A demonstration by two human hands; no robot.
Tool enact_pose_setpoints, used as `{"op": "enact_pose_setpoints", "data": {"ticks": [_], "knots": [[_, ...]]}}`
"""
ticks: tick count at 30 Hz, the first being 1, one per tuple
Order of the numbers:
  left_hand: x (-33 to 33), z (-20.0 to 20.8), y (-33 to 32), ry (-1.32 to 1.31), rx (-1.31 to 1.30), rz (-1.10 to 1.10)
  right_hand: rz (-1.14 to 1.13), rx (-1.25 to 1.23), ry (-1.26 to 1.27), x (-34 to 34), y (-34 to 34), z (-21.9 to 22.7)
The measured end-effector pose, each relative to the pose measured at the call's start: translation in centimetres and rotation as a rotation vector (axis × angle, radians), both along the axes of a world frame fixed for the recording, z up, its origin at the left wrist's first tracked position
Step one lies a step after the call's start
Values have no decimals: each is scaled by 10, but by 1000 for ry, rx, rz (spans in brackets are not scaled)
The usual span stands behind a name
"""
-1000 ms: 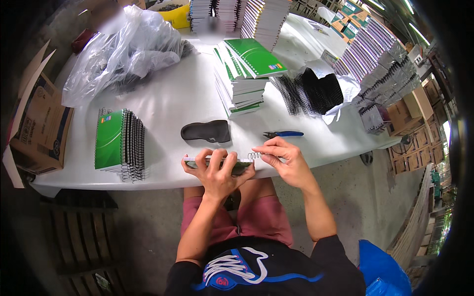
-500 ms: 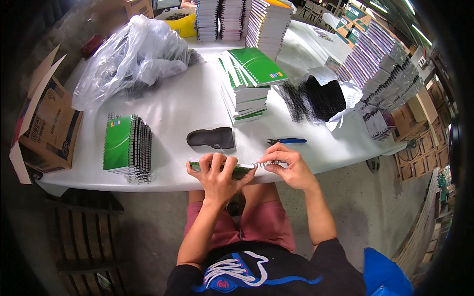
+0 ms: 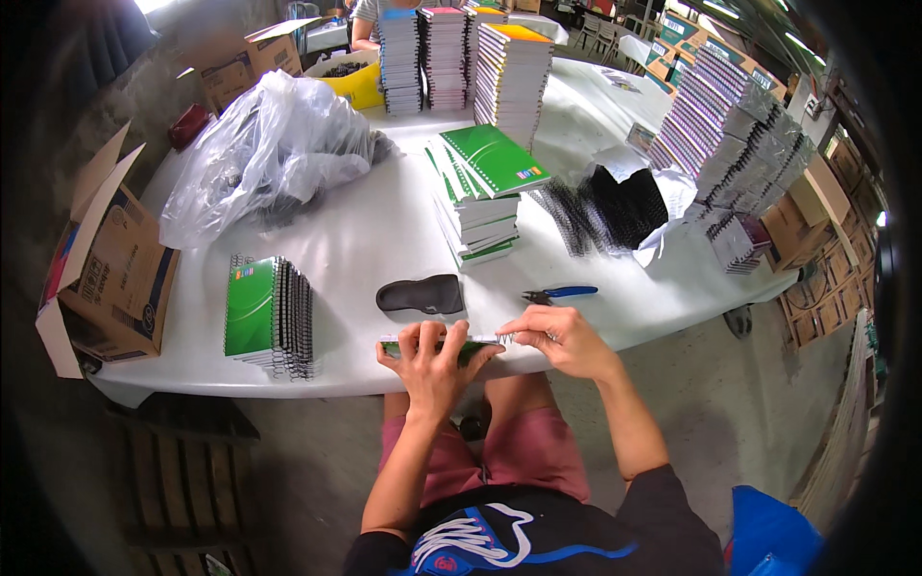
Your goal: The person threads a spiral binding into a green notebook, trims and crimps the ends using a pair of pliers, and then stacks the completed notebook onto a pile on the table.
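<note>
At the table's near edge, at 6 o'clock, our left hand (image 3: 434, 357) presses flat, fingers spread, on a green-covered notebook (image 3: 432, 348). Our right hand (image 3: 560, 336) is pinched narrow around a silver wire spiral (image 3: 507, 338) at the notebook's right end; we judge the coil only partly threaded in.

At 9 o'clock a row of green spiral-bound notebooks (image 3: 269, 317) looks finished. Just beyond the hands lie a black curved pad (image 3: 423, 294) and blue-handled pliers (image 3: 560, 293), untouched. At 12 o'clock a stack of green unbound notebooks (image 3: 480, 197) waits, with a bundle of black wire coils (image 3: 615, 206) at 1 o'clock, so much binding seems left.
</note>
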State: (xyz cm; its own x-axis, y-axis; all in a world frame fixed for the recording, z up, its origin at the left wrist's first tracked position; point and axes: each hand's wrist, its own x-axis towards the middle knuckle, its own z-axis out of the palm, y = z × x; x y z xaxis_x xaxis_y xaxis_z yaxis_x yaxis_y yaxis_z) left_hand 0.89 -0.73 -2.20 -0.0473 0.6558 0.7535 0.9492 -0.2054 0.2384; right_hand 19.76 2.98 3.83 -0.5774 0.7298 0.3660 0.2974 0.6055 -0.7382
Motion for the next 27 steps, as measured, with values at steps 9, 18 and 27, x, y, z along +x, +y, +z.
{"op": "enact_pose_setpoints", "data": {"ticks": [9,18,27], "knots": [[0,5,-4,41,-79,-9,-112,-359,47,-14,-9,12],[-5,4,-4,26,-93,-71,0,-61,-72,-8,-4,0],[-3,4,-4,25,-87,-73,-441,325,-259,-39,-20,-11]]}}
